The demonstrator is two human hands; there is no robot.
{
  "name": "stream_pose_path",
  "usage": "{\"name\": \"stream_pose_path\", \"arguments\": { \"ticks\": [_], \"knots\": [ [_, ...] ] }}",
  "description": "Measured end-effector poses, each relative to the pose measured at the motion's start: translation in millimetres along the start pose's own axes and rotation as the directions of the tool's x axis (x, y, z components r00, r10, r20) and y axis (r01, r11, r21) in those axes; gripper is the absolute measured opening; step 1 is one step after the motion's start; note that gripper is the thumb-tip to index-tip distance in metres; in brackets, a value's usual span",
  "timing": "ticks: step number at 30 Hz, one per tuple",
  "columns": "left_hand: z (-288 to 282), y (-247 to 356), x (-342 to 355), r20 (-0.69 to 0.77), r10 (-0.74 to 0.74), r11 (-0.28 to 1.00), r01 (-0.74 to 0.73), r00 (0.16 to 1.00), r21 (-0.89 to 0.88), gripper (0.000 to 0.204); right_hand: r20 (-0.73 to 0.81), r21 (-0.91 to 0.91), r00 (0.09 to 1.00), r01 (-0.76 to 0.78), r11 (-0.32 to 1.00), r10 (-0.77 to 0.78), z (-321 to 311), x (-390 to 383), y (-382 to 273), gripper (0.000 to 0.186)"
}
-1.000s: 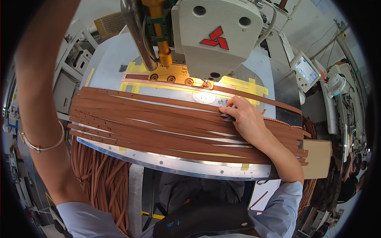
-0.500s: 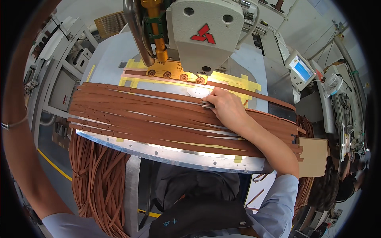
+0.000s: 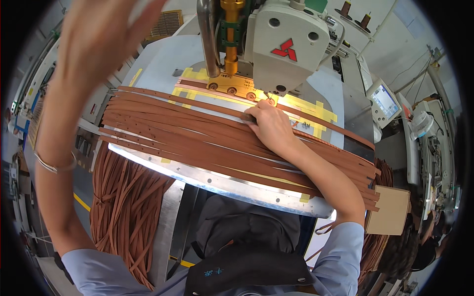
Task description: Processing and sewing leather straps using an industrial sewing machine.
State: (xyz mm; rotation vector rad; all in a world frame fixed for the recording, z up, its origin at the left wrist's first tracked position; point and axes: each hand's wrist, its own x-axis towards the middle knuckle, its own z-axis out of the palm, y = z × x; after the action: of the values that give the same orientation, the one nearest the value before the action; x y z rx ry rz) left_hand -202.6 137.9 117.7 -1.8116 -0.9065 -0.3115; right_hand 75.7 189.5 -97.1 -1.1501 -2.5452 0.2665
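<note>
My right hand [image 3: 271, 126] is closed around small metal snips [image 3: 248, 118], mostly hidden by the fingers. It rests over a row of long brown leather straps [image 3: 197, 133] laid side by side across the machine table. Just beyond it, a yellow plate with round brown discs [image 3: 237, 89] lies under the sewing machine head [image 3: 284, 47]. A single brown strap [image 3: 326, 123] runs along the plate's line toward the right. Raised at the upper left, my left hand [image 3: 101, 42] is blurred and cut off by the top edge; its fingers cannot be made out fully.
A thick bundle of brown straps [image 3: 126, 207] hangs off the table's front left. The metal table edge [image 3: 217, 182] curves in front of me. A cardboard box [image 3: 387, 209] stands at the right, below a control screen [image 3: 385, 101]. A gold cylinder [image 3: 231, 39] hangs beside the machine head.
My left arm has swung inward from the far left rim, bringing the hand into view. The scene has shifted right as the view moved; my right hand stays near the plate, gripping the snips.
</note>
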Motion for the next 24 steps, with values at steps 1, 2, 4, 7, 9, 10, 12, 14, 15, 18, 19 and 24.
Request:
{"name": "stream_pose_path", "arguments": {
  "ticks": [1,2,4,7,9,10,12,14,15,18,19,24],
  "knots": [
    [-5,10,-7,-0.149,0.080,0.988,-0.098,0.986,-0.119,0.027,0.062,0.042,0.996,-0.064,0.997,0.061,-4,4,-10,0.027],
    [-3,25,-17,-0.142,0.079,0.970,-0.109,0.987,-0.217,0.027,0.064,0.033,0.995,-0.073,0.997,0.071,-9,5,-13,0.027],
    [12,55,-54,-0.089,0.061,0.895,-0.094,0.994,-0.436,0.027,0.098,0.266,0.983,-0.179,0.947,0.158,-12,9,-20,0.038],
    [28,95,-97,0.233,0.106,0.854,0.031,0.967,-0.520,0.033,0.040,0.277,0.990,-0.138,0.951,0.132,15,22,-5,0.050],
    [40,120,-117,0.326,-0.021,0.797,0.213,0.945,-0.565,0.036,0.009,0.244,0.991,-0.133,0.961,0.135,19,32,-14,0.044],
    [49,132,-123,0.416,-0.128,0.704,0.378,0.900,-0.601,0.039,-0.023,0.209,0.988,-0.143,0.967,0.151,22,36,-16,0.039],
    [63,149,-132,0.440,-0.173,0.686,0.429,0.881,-0.588,0.043,-0.026,0.204,0.985,-0.159,0.966,0.168,25,45,-19,0.033],
    [77,161,-143,0.465,-0.218,0.663,0.479,0.858,-0.575,0.046,-0.027,0.197,0.982,-0.178,0.964,0.186,30,52,-22,0.028],
    [82,165,-148,0.508,-0.239,0.597,0.538,0.827,-0.595,0.047,-0.057,0.193,0.977,-0.192,0.962,0.207,32,55,-24,0.025],
    [88,171,-151,0.549,-0.305,0.508,0.620,0.778,-0.598,0.048,-0.051,0.206,0.956,-0.272,0.940,0.288,31,68,-29,0.022],
    [90,172,-151,0.525,-0.301,0.512,0.599,0.796,-0.615,0.049,-0.015,0.229,0.940,-0.329,0.916,0.341,30,71,-30,0.020],
    [92,172,-156,0.503,-0.323,0.498,0.597,0.801,-0.630,0.049,-0.150,0.214,0.940,-0.271,0.938,0.306,36,54,-21,0.025]
  ]
}}
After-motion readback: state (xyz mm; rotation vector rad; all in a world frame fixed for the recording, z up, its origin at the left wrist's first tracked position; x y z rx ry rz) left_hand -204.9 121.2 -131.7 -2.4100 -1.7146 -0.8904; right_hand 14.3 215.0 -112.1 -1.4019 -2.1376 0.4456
